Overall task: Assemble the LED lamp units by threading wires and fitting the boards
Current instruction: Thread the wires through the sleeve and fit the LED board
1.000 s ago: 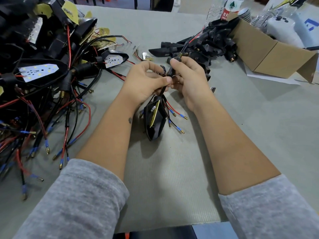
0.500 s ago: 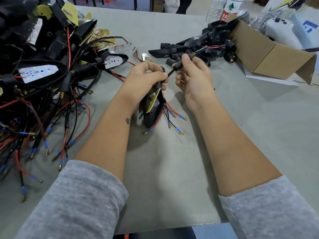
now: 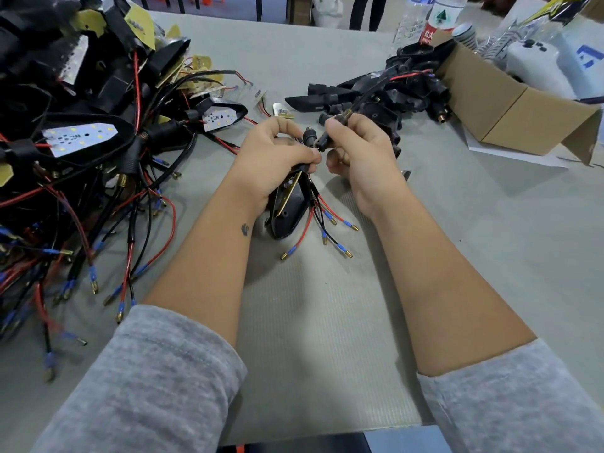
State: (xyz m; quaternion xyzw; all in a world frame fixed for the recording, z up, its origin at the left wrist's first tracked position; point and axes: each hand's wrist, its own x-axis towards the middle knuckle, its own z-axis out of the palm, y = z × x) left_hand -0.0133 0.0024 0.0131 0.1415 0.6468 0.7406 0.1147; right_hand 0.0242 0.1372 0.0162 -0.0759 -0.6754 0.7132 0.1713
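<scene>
Wires (image 3: 323, 220) dangling limp from the light black lamp shell (image 3: 289, 207), which my left hand (image 3: 274, 158) grips over the table (image 3: 490, 256), look flimsy, so my right hand (image 3: 359, 152) pinches the stiffer sleeved cable (image 3: 330, 134) near its end.

A grey table (image 3: 490, 256) fills the view; dark chair legs (image 3: 258, 8) stand beyond.

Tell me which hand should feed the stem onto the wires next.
Right, probably: the right hand already pinches the black stem, while the left hand grips the lamp housing.
</scene>
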